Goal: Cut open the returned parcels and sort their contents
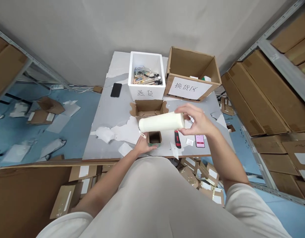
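Observation:
My right hand (196, 119) is closed around one end of a cream-coloured bottle (161, 122), which lies nearly level in the air above the table. A small pale loop (142, 134) hangs from the bottle's left end. Below it, my left hand (142, 145) grips a small carton (154, 144) with a green side, its open top facing me and its inside dark. Just behind the bottle is an opened cardboard box (149, 103), partly covered by it. On the table to the right lies a red and black utility knife (177, 138).
A white foam bin (147, 91) holds mixed small items; beside it stands a labelled cardboard box (192, 87). A black phone (116, 90), a lit phone (199, 141) and crumpled white wrapping (105, 134) lie on the table (95, 122). Shelves with cartons (256, 96) flank the right side.

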The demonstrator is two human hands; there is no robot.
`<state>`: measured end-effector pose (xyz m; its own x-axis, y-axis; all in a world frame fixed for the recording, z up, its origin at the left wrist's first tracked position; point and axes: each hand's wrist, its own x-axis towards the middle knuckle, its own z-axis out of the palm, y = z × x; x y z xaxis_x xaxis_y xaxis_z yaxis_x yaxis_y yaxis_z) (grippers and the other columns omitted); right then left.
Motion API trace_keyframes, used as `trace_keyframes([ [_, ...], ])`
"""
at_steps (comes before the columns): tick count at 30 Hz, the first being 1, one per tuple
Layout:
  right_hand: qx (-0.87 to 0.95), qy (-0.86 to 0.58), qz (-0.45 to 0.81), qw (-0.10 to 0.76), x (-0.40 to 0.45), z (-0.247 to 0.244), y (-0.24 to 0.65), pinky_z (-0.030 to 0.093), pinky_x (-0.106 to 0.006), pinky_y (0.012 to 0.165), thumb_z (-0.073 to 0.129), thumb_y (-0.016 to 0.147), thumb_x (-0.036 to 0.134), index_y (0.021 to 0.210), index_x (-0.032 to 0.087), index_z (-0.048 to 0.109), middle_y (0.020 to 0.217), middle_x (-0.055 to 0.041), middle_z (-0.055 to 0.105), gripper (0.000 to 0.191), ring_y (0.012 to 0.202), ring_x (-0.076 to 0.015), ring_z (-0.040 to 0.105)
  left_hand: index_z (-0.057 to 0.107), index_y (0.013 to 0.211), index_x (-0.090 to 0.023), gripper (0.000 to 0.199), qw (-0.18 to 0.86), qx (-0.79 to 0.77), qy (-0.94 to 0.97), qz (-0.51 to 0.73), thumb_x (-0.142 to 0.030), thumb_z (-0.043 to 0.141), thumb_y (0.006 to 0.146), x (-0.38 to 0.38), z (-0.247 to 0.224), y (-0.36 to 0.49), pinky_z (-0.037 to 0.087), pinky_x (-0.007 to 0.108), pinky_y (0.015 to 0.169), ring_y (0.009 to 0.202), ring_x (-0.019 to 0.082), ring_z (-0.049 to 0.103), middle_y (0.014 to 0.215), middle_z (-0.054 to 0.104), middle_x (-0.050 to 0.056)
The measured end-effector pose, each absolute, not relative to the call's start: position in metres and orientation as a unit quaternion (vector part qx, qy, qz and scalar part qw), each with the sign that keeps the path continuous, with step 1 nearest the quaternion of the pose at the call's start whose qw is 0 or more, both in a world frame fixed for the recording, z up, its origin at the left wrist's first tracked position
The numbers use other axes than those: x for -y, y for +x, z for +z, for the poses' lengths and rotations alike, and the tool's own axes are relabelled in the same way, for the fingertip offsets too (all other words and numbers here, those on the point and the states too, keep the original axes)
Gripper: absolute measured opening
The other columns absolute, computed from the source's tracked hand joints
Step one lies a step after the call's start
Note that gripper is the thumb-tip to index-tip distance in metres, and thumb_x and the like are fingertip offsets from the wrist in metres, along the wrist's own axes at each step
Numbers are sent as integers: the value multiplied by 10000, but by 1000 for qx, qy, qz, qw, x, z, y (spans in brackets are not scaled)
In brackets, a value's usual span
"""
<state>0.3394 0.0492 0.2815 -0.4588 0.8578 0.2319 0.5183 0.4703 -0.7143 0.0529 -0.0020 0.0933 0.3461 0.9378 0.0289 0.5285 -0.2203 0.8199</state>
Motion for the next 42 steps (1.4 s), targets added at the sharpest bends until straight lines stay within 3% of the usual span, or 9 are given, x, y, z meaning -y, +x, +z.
trace_keyframes([
  [5, 580, -422, 450, 532, -19, 243, 281, 498, -328, 705, 767, 573, 568, 1058, 247, 518, 1044, -57, 551, 633, 891, -202, 563, 293, 1424, -172, 1090, 293, -532, 693, 389, -706, 709, 570, 7, 127, 52, 281, 568, 1095, 1389, 406, 262, 1449, 349, 205],
  [7, 464, -406, 520, 591, -3, 218, 249, 491, -291, 678, 754, 583, 586, 1040, 253, 488, 991, -31, 544, 626, 866, -180, 561, 339, 1400, -152, 1017, 294, -506, 672, 454, -738, 642, 625, 11, 145, 59, 285, 562, 1091, 1378, 407, 286, 1439, 368, 217],
  [10, 354, -382, 633, 573, 21, 192, 211, 485, -269, 624, 731, 626, 583, 1045, 284, 436, 966, -5, 557, 594, 798, -161, 571, 407, 1331, -157, 815, 418, -420, 612, 524, -669, 604, 729, 16, 170, 75, 444, 463, 970, 1195, 334, 529, 1279, 538, 183],
  [13, 378, -388, 660, 521, 28, 185, 205, 503, -301, 701, 760, 607, 576, 1030, 277, 456, 1007, -25, 581, 601, 891, -192, 578, 449, 1254, -177, 682, 524, -400, 507, 556, -551, 680, 732, 22, 183, 83, 511, 366, 842, 1029, 262, 623, 1159, 615, 130],
  [20, 545, -404, 567, 468, -32, 238, 264, 464, -395, 909, 696, 702, 596, 1178, 309, 510, 1300, -64, 507, 586, 1161, -241, 501, 468, 1220, -193, 752, 544, -465, 457, 528, -394, 826, 590, 39, 173, 72, 491, 372, 884, 1058, 249, 599, 1168, 610, 111],
  [24, 634, -407, 517, 406, -56, 267, 261, 450, -384, 917, 716, 714, 547, 1084, 264, 585, 1121, -45, 606, 484, 1065, -224, 548, 464, 1258, -222, 891, 509, -506, 486, 499, -362, 881, 483, 51, 169, 74, 484, 405, 894, 1128, 283, 553, 1246, 559, 121],
  [28, 580, -416, 558, 422, -63, 263, 258, 487, -334, 814, 702, 734, 536, 992, 251, 607, 1020, -16, 616, 397, 906, -176, 581, 447, 1261, -233, 1019, 508, -478, 518, 496, -342, 923, 367, 56, 170, 69, 486, 406, 893, 1164, 289, 507, 1296, 494, 129],
  [36, 472, -439, 625, 440, -64, 253, 270, 490, -272, 663, 755, 670, 524, 943, 263, 612, 957, 7, 598, 404, 760, -132, 567, 470, 1128, -229, 826, 514, -445, 522, 515, -277, 908, 430, 54, 165, 69, 490, 354, 854, 1061, 223, 541, 1151, 526, 85],
  [42, 493, -421, 611, 454, -63, 251, 275, 489, -317, 746, 727, 667, 598, 1002, 286, 591, 1054, -9, 598, 478, 856, -168, 575, 475, 1101, -243, 706, 589, -389, 446, 551, -272, 871, 517, 49, 167, 70, 515, 357, 832, 1036, 205, 584, 1258, 480, 91],
])
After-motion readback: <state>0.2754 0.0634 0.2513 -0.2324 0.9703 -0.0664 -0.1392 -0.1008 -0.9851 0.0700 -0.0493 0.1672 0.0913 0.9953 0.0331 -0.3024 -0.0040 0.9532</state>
